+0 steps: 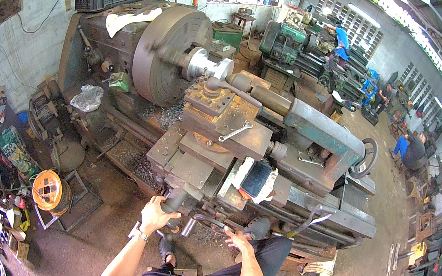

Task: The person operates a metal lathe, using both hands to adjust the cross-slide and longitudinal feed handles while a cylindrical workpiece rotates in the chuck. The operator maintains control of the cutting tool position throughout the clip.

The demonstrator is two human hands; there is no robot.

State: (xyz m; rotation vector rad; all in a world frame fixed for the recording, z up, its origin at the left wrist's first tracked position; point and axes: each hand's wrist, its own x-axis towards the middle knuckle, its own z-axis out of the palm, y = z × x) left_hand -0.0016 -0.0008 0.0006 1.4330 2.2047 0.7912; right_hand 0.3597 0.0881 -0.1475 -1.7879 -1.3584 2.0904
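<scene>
A large metal lathe stands before me. My left hand is closed around the grey cylindrical hub of a crank handle at the front of the carriage. To its right, my right hand has its fingers on the rim of a handwheel. Jaws on the big round chuck look smeared by motion. A shiny metal workpiece sits between the chuck and the tailstock. The tool post stands beside it, its tip at the workpiece hard to make out.
A wrench lies on the slide. A dark phone-like device rests on a white cloth. Metal chips litter the bed. At left is a cable spool. Farther back are a green lathe and seated people, one in black.
</scene>
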